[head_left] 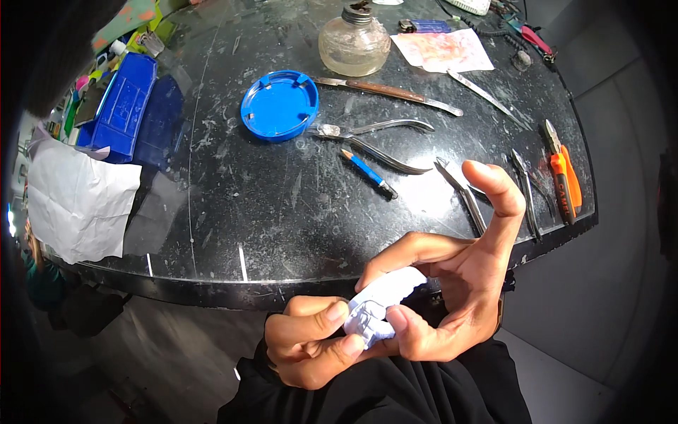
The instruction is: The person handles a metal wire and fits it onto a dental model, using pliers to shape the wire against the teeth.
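Above my lap, just off the table's front edge, I hold a pale, whitish plaster dental cast (397, 286). Thin dark lines, perhaps bent wire, run over its ridged near part; they are too small to make out surely. My left hand (307, 343) pinches the cast's left end between thumb and fingers. From the other side, my right hand (462, 286) grips it, the thumb on the near part and a bent finger behind. One finger of that hand sticks up, clear of the cast. Nearest on the table beyond my right hand lie slim metal pliers (462, 194).
On the black table (261, 226) lie a blue round lid (280, 106), open-handled pliers (374, 140), a blue pencil (367, 172), a wooden-handled wax knife (395, 93) and orange-handled pliers (561, 173). A glass spirit lamp (353, 48) stands behind. White paper (85, 201) and a blue box (127, 106) are left.
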Tool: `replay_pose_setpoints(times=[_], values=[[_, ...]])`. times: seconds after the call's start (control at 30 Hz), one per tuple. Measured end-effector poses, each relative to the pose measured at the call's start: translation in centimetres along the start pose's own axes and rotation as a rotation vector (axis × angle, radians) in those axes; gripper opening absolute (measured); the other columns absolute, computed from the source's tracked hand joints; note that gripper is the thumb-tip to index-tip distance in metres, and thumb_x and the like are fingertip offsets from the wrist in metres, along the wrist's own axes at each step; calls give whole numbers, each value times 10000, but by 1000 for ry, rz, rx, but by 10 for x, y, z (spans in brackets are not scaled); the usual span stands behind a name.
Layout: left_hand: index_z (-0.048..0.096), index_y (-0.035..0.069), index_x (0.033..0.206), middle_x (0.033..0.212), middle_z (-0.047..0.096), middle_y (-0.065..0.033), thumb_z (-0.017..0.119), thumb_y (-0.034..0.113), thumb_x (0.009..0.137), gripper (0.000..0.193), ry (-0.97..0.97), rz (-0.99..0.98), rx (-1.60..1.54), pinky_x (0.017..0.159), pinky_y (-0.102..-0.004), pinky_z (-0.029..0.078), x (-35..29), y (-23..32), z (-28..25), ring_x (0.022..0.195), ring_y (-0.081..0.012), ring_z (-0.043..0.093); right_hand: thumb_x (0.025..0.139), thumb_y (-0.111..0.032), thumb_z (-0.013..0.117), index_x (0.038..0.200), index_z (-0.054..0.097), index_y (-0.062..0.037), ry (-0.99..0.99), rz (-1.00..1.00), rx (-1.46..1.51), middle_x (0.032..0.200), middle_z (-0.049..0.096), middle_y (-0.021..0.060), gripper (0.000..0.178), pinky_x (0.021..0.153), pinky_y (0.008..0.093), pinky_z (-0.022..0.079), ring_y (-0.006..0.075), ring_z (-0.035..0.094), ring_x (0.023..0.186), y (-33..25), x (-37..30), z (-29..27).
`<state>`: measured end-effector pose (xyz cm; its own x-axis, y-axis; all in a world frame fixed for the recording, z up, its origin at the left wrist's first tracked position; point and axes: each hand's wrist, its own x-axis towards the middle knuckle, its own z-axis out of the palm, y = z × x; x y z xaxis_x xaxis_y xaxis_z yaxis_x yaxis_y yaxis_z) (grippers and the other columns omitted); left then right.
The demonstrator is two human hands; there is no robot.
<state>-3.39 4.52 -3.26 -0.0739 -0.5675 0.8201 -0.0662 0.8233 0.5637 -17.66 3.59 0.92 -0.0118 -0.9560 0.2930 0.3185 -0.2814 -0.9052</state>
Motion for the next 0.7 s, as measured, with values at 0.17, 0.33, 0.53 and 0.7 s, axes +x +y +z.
replay_pose_setpoints(times=[0.17,0.33,0.53,0.7], values=[[601,73,923,993,470,-150,724,-130,602,400,79,40,-37,524,-166,481,-6,-1,8,698,-165,545,716,-15,629,1308,-51,-24,-7,-54,-37,857,557,263,901,581,301,491,233,609,642,-1,-1,-2],[593,82,913,982,478,-139,732,-91,624,364,159,61,11,493,-164,480,-11,-1,15,645,-154,543,726,0,619,1298,-21,-1,-39,-132,-86,882,534,256,858,549,275,467,198,589,623,0,-2,-2],[567,105,914,956,481,-116,738,-2,679,310,237,103,123,452,-164,476,-10,0,23,596,-139,545,739,18,608,1286,15,28,-85,-247,-154,911,506,249,807,511,244,437,156,566,600,1,-1,-3],[563,103,889,940,481,-104,733,19,694,271,243,134,133,472,-156,485,-9,-2,25,606,-140,550,749,33,598,1276,45,52,-121,-327,-203,936,482,242,764,480,218,413,122,546,581,0,-1,-6]])
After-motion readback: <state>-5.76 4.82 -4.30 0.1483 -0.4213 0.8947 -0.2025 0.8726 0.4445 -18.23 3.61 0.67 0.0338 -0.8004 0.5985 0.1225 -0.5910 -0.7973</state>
